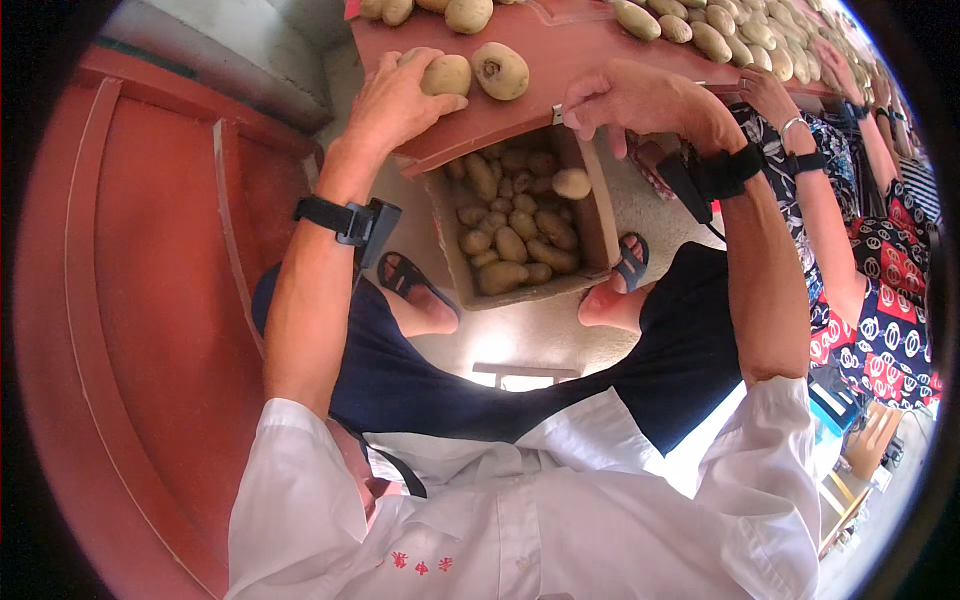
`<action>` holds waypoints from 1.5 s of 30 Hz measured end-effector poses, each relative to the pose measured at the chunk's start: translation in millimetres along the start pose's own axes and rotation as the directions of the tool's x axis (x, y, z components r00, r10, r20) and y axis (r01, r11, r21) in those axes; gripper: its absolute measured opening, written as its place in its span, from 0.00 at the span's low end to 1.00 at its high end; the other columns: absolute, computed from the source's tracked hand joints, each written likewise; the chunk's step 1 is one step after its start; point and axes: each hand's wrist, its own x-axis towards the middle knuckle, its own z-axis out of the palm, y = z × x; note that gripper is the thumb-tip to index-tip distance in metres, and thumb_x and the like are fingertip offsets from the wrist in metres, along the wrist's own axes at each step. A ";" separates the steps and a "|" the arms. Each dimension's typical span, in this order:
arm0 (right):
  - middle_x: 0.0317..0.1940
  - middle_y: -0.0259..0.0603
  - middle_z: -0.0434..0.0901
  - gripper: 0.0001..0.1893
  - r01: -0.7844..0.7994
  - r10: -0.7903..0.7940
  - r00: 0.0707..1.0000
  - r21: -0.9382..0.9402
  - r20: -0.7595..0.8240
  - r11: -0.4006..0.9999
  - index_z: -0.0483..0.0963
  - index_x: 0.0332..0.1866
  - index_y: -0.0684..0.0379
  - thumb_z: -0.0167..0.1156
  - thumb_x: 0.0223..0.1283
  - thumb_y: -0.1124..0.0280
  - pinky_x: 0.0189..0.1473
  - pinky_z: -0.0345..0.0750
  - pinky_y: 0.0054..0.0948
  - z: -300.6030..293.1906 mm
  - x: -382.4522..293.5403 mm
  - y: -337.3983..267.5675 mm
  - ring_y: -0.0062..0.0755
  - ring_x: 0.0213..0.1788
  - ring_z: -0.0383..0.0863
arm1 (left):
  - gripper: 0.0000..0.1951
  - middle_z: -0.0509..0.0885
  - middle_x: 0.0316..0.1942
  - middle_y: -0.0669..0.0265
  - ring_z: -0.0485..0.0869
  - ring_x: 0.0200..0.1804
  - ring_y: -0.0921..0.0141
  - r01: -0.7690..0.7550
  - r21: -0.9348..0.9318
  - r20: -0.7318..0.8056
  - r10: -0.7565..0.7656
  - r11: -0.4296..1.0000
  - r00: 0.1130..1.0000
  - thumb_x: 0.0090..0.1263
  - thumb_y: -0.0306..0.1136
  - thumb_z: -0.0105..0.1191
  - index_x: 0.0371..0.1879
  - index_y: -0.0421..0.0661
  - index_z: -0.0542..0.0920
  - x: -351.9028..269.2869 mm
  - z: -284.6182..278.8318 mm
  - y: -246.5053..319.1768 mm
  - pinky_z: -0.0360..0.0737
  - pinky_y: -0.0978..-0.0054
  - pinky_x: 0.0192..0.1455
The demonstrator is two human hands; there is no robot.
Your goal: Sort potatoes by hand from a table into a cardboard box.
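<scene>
At the edge of a red table [555, 45], my left hand [401, 94] curls round a potato [448, 75], its thumb and fingers against the skin. Beside that potato lies a larger one [501, 71] with a dark hollow mark. My right hand [622, 97] hangs over the table's front edge with fingers bent downward, and nothing shows in it. Below it, a pale potato [571, 184] appears above the right side of a cardboard box [604, 217]; whether it is falling or resting there cannot be told. Many potatoes [510, 244] lie in the box, on the floor between my feet.
More potatoes [469, 13] lie at the table's far left, and a large spread of them [750, 34] covers its right part. A co-worker's hand [765, 90] rests by that spread, with other people's arms beyond. A red wooden panel [150, 300] stands at my left.
</scene>
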 end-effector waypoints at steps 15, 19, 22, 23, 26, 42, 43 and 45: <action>0.65 0.51 0.75 0.36 0.076 -0.336 0.803 -0.474 -0.492 0.877 0.71 0.71 0.48 0.71 0.57 0.51 0.62 0.80 0.51 40.0 82.1 -5.6 0.53 0.67 0.79 | 0.35 0.76 0.67 0.45 0.77 0.69 0.48 -0.008 -0.040 0.032 0.010 0.999 0.999 0.64 0.49 0.72 0.70 0.52 0.77 4.0 -1.9 8.3 0.75 0.57 0.71; 0.62 0.51 0.78 0.35 0.040 -0.387 0.734 -0.533 -0.558 0.845 0.72 0.71 0.49 0.70 0.57 0.52 0.61 0.81 0.52 49.9 96.2 2.5 0.55 0.64 0.80 | 0.35 0.76 0.67 0.45 0.76 0.70 0.49 -0.019 -0.048 0.048 0.021 0.999 0.999 0.64 0.49 0.72 0.70 0.52 0.77 6.2 0.6 10.9 0.75 0.57 0.71; 0.63 0.51 0.76 0.37 0.061 -0.354 0.770 -0.490 -0.531 0.869 0.69 0.73 0.51 0.70 0.56 0.58 0.64 0.78 0.47 45.9 93.5 -4.7 0.53 0.67 0.77 | 0.35 0.77 0.66 0.45 0.76 0.69 0.48 -0.018 -0.045 0.043 0.020 0.999 0.999 0.64 0.49 0.72 0.70 0.52 0.77 4.8 1.6 7.7 0.75 0.57 0.71; 0.62 0.51 0.77 0.36 0.046 -0.304 0.799 -0.451 -0.519 0.891 0.70 0.72 0.52 0.70 0.56 0.59 0.64 0.78 0.46 43.2 91.1 -8.7 0.53 0.66 0.78 | 0.35 0.77 0.66 0.45 0.76 0.69 0.48 -0.021 -0.051 0.043 0.023 0.998 0.999 0.64 0.49 0.72 0.69 0.53 0.77 5.2 1.5 5.7 0.75 0.57 0.71; 0.58 0.52 0.81 0.31 0.097 -0.330 0.786 -0.422 -0.522 0.901 0.74 0.67 0.54 0.68 0.56 0.59 0.62 0.79 0.46 44.5 82.1 -5.2 0.54 0.62 0.81 | 0.35 0.77 0.66 0.45 0.77 0.69 0.48 -0.020 -0.052 0.043 0.023 0.998 0.999 0.64 0.50 0.72 0.69 0.53 0.77 4.5 1.7 3.8 0.75 0.57 0.71; 0.47 0.46 0.87 0.27 0.203 -0.172 0.976 -0.268 0.132 0.942 0.82 0.57 0.60 0.68 0.53 0.58 0.56 0.77 0.33 48.6 19.2 -58.9 0.37 0.50 0.84 | 0.36 0.76 0.68 0.47 0.78 0.68 0.47 -0.021 -0.027 0.038 0.022 0.999 0.999 0.63 0.55 0.71 0.70 0.55 0.77 -3.4 -3.0 -12.5 0.76 0.56 0.71; 0.47 0.46 0.87 0.27 0.197 -0.167 0.977 -0.269 0.130 0.943 0.82 0.57 0.60 0.68 0.53 0.58 0.56 0.77 0.33 53.4 21.8 -54.0 0.37 0.50 0.84 | 0.36 0.76 0.68 0.47 0.78 0.68 0.47 -0.025 -0.031 0.038 0.027 0.999 0.999 0.63 0.55 0.71 0.70 0.55 0.77 -1.7 -1.8 -11.2 0.76 0.56 0.71; 0.40 0.48 0.90 0.24 0.385 -0.388 0.921 -0.082 -0.019 0.919 0.84 0.55 0.61 0.65 0.53 0.60 0.49 0.82 0.40 67.7 30.2 -48.0 0.44 0.44 0.89 | 0.36 0.76 0.68 0.46 0.78 0.68 0.46 -0.037 -0.028 0.035 0.038 0.999 0.999 0.63 0.55 0.71 0.69 0.56 0.77 -0.6 -1.1 -11.5 0.76 0.55 0.70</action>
